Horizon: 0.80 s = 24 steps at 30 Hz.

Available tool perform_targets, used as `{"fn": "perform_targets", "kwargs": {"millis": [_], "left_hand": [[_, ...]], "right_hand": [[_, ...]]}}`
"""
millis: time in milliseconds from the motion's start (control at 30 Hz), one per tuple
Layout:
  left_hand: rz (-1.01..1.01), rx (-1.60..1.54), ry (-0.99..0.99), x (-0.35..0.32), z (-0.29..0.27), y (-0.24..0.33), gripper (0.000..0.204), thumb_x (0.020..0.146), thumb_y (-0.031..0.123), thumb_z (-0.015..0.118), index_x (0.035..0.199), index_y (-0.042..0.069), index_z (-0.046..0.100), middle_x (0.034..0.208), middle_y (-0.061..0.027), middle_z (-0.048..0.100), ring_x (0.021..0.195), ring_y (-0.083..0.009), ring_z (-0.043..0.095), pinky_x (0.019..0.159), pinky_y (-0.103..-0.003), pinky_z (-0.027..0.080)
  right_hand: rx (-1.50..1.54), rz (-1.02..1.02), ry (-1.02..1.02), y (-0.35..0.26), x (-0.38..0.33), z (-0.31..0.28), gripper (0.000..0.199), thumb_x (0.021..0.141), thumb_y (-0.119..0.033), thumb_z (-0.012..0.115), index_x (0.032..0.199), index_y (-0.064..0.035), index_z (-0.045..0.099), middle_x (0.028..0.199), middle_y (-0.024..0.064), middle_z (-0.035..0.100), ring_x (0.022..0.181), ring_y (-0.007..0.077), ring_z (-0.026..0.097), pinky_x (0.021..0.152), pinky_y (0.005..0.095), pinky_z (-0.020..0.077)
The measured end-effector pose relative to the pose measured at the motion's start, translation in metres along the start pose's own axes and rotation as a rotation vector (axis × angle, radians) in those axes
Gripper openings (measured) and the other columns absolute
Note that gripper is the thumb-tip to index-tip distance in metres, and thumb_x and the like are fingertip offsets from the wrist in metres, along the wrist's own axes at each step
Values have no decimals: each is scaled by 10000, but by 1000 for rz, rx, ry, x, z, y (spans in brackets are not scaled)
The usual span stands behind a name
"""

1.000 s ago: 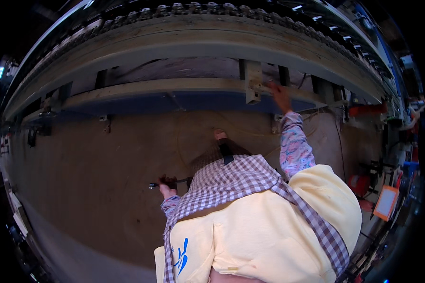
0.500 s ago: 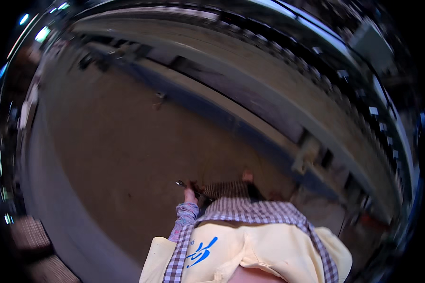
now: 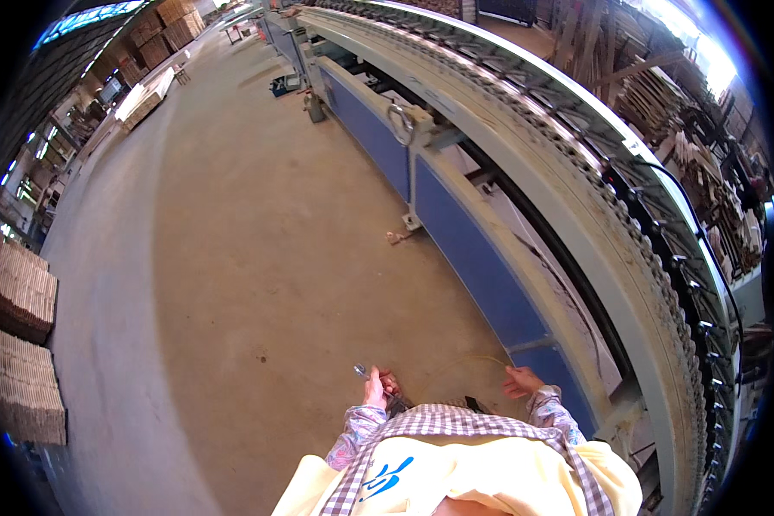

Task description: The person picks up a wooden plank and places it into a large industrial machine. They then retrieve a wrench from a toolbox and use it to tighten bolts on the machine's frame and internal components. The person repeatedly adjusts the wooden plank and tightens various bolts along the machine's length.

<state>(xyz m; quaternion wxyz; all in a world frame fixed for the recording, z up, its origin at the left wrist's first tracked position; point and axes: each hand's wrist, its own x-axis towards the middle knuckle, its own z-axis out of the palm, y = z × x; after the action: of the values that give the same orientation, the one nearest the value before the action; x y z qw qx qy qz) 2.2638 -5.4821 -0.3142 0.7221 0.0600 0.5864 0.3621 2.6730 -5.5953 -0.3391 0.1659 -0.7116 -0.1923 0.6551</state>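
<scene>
My left hand [image 3: 377,389] is closed around a small metal tool [image 3: 359,370] with a shiny rounded end. Its exact kind is too small to make out, and dark parts of it lie under the fingers. To the right, my right hand [image 3: 522,382] has its fingers drawn together beside the blue panel of a long machine [image 3: 477,249]. A thin yellow cord or hose [image 3: 466,358] curves over from the middle and ends at those fingers. Both hands are held low in front of my checked apron [image 3: 456,420].
The machine, with a chain track [image 3: 576,142] along its top, runs down my right side. Concrete floor [image 3: 275,258] lies ahead and to the left. Stacks of wooden boards [image 3: 21,378] stand at far left. A metal foot and scraps [image 3: 396,236] lie by the machine's base.
The picture was dark and blurred; now it is bright and sharp. My view has tilted up and turned along the machine. My right hand now shows clearly, out by the blue panel.
</scene>
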Motion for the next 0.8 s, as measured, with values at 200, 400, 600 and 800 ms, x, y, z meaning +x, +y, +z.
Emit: {"fn": "perform_targets", "kwargs": {"millis": [200, 400, 600, 800], "left_hand": [[106, 32, -10, 58, -43, 122, 470, 956, 511, 435, 976, 65, 582, 585, 5, 516, 444, -98, 441, 531, -340, 519], [124, 86, -136, 106, -10, 220, 474, 961, 488, 444, 994, 38, 592, 624, -2, 548, 499, -99, 499, 562, -322, 530], [96, 64, -229, 182, 29, 329, 464, 961, 479, 449, 986, 41, 601, 708, -24, 604, 551, -121, 572, 583, -331, 545], [195, -60, -268, 257, 48, 485, 609, 933, 598, 388, 1030, 39, 607, 960, -68, 645, 894, -163, 603, 785, -322, 512]], "right_hand": [[-539, -410, 81, -67, 67, 130, 505, 913, -554, 470, 1054, -98, 637, 942, 79, 643, 728, 177, 603, 666, 317, 497], [-636, -203, -223, -225, 109, 181, 537, 896, -574, 486, 967, -81, 689, 759, 55, 609, 731, 163, 561, 681, 317, 452], [-641, -600, -134, -409, 166, 248, 598, 864, -553, 562, 1189, -54, 618, 1076, 128, 664, 978, 178, 586, 852, 334, 446], [-850, -810, -773, -647, 210, 364, 440, 896, -440, 575, 1080, -46, 644, 860, 102, 661, 812, 164, 597, 741, 343, 473]]}}
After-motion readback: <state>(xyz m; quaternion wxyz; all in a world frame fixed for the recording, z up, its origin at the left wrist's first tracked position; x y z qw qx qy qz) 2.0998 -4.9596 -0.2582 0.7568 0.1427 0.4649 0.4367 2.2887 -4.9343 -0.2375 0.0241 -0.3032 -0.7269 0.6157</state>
